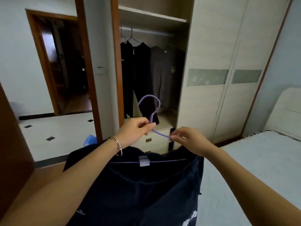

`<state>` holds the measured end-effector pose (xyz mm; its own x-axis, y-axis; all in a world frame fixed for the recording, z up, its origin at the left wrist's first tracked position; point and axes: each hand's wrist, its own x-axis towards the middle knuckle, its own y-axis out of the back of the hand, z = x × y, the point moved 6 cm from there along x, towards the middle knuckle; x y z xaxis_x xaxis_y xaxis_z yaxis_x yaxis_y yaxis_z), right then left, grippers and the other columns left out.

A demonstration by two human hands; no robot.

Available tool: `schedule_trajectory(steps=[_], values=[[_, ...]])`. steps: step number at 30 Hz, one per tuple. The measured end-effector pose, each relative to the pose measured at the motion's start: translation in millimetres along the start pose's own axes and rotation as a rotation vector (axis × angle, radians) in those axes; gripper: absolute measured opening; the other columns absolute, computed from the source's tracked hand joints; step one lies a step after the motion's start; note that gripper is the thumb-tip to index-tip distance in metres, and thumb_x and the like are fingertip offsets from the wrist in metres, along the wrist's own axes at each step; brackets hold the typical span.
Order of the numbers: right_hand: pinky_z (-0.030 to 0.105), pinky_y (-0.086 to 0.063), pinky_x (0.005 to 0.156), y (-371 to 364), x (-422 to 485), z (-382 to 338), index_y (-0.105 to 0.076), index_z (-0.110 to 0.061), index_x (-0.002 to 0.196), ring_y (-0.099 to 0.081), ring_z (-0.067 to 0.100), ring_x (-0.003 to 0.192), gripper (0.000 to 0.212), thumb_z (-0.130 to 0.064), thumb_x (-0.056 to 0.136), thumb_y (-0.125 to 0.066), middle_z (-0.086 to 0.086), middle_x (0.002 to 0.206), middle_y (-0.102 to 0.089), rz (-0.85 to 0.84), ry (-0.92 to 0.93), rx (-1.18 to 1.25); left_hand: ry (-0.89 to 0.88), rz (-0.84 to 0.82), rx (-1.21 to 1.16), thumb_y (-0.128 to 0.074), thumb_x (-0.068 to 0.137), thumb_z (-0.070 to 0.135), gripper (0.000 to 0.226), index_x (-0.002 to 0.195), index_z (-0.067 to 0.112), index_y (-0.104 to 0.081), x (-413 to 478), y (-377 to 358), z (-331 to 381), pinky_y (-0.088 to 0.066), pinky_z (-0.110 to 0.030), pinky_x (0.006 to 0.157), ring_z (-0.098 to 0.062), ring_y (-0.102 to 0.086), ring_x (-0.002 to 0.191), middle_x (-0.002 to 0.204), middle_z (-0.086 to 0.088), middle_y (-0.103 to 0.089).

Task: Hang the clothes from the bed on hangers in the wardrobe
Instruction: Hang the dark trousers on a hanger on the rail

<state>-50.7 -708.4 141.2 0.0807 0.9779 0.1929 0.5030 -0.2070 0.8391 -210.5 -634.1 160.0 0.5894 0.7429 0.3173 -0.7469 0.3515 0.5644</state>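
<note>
At 9 o'clock an open doorway (61,62) leads out of the room. Just right of it the wardrobe (211,46) stands open, with dark clothes (141,70) already hung on its rail (146,31).

At centre, the left hand (135,129) pinches the neck of a purple hanger (160,133), just under the hook. A dark garment (146,185) is draped over the hanger's bottom bar and falls toward 6 o'clock between the forearms. The right hand (187,137) pinches the hanger's right shoulder between thumb and fingertips. The bed (244,160) lies at 4 o'clock.

The rail sits at 12 o'clock from both hands, well above them, and its long axis runs 9 to 3. The hook stands upright with its open side facing about 9. The left hand is nearer the hook, so it is probably the one to lift it up and over the rail.
</note>
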Motion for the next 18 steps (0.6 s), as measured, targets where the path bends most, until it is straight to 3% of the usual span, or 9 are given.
schedule_trajectory(steps=[2, 5, 8, 11, 13, 16, 18], values=[[0.011, -0.046, 0.068, -18, 26, -18, -0.067, -0.024, 0.1, -0.06, 0.001, 0.079, 0.017, -0.031, 0.091, -0.054, -0.019, 0.083, -0.061, -0.039, 0.026, 0.089, -0.021, 0.025, 0.042, -0.051, 0.089, 0.034, 0.03, 0.064, 0.018, -0.055, 12, 36, -16, -0.037, -0.022, 0.061, -0.012, -0.047, 0.059, 0.059, 0.006, -0.052], [0.014, -0.047, 0.068, -38, 65, -34, -0.065, -0.022, 0.095, -0.059, 0.002, 0.071, 0.011, -0.025, 0.091, -0.054, -0.014, 0.075, -0.061, -0.001, 0.049, 0.183, -0.045, 0.01, 0.076, -0.05, 0.09, 0.032, 0.027, 0.068, 0.018, -0.056, 29, 74, -42, -0.039, -0.015, 0.059, -0.013, -0.048, 0.062, 0.061, 0.005, -0.053], [0.01, -0.046, 0.061, -58, 101, -50, -0.062, -0.026, 0.09, -0.057, 0.006, 0.071, 0.009, -0.024, 0.092, -0.053, -0.008, 0.076, -0.06, 0.045, 0.099, 0.219, -0.038, 0.037, 0.072, -0.049, 0.091, 0.03, 0.022, 0.074, 0.022, -0.06, 42, 105, -74, -0.042, -0.006, 0.053, -0.005, -0.051, 0.058, 0.065, 0.008, -0.057], [0.022, -0.045, 0.068, -74, 139, -62, -0.063, -0.024, 0.09, -0.059, 0.022, 0.079, 0.01, -0.025, 0.092, -0.053, 0.002, 0.079, -0.062, 0.091, 0.118, 0.266, -0.001, 0.093, 0.057, -0.049, 0.091, 0.029, 0.017, 0.081, 0.026, -0.063, 58, 131, -110, -0.043, -0.005, 0.054, 0.004, -0.053, 0.054, 0.071, 0.011, -0.062], [0.023, -0.045, 0.067, -82, 168, -64, -0.065, -0.019, 0.095, -0.059, 0.023, 0.079, 0.014, -0.025, 0.092, -0.052, 0.005, 0.081, -0.063, 0.092, 0.125, 0.259, 0.036, 0.1, 0.09, -0.05, 0.091, 0.026, 0.014, 0.093, 0.023, -0.063, 69, 145, -136, -0.043, -0.008, 0.061, 0.002, -0.057, 0.066, 0.078, 0.01, -0.063], [0.011, -0.041, 0.06, -86, 212, -53, -0.065, -0.019, 0.096, -0.053, 0.012, 0.071, 0.015, -0.026, 0.092, -0.053, -0.006, 0.073, -0.058, 0.1, 0.129, 0.24, 0.08, 0.083, 0.246, -0.051, 0.091, 0.027, 0.023, 0.107, 0.017, -0.063, 86, 167, -179, -0.042, -0.013, 0.074, -0.008, -0.058, 0.089, 0.096, 0.006, -0.063], [0.013, -0.041, 0.06, -83, 243, -42, -0.065, -0.021, 0.093, -0.053, 0.009, 0.069, 0.012, -0.026, 0.091, -0.053, -0.008, 0.072, -0.058, 0.116, 0.128, 0.252, 0.124, 0.039, 0.338, -0.05, 0.091, 0.029, 0.021, 0.109, 0.023, -0.06, 100, 178, -215, -0.04, -0.01, 0.076, -0.011, -0.055, 0.098, 0.104, 0.005, -0.061]])
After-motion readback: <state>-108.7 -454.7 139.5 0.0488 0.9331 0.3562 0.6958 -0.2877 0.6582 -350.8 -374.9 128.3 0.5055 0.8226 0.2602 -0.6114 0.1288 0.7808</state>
